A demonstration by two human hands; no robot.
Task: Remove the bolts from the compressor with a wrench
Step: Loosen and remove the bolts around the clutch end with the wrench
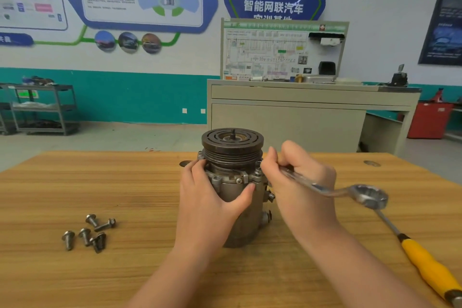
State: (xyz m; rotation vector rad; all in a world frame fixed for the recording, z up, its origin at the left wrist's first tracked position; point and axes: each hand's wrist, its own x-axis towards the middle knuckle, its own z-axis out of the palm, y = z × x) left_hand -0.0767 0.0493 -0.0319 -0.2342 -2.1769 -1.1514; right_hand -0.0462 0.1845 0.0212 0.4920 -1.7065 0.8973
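Head view, looking down on a wooden worktop [75, 182]. Compressor [233, 182] standing upright at centre, dark grooved pulley [232, 144] on top, threaded shaft poking up from the middle. Left hand [212, 197] wrapped around the compressor's body, grip curled on the housing, thumb pressed to the front just under the flange, fingertips up at the left rim below the pulley. Right hand [297, 177] just beside the compressor on its right side, grip closed around the shank of a silver wrench [332, 189]. Ring end of the wrench sticking out to the right, clear of the hand; the other end tucked in at the flange, hidden by the fingers, so contact with a bolt impossible to judge. Bolt heads visible around the flange, one at the right edge near the thumb. Six loose bolts [87, 232] lying in a small cluster on the worktop, well left of the compressor. Yellow-handled tool [425, 265] lying to the right, its metal shaft running up under the wrench's ring end.
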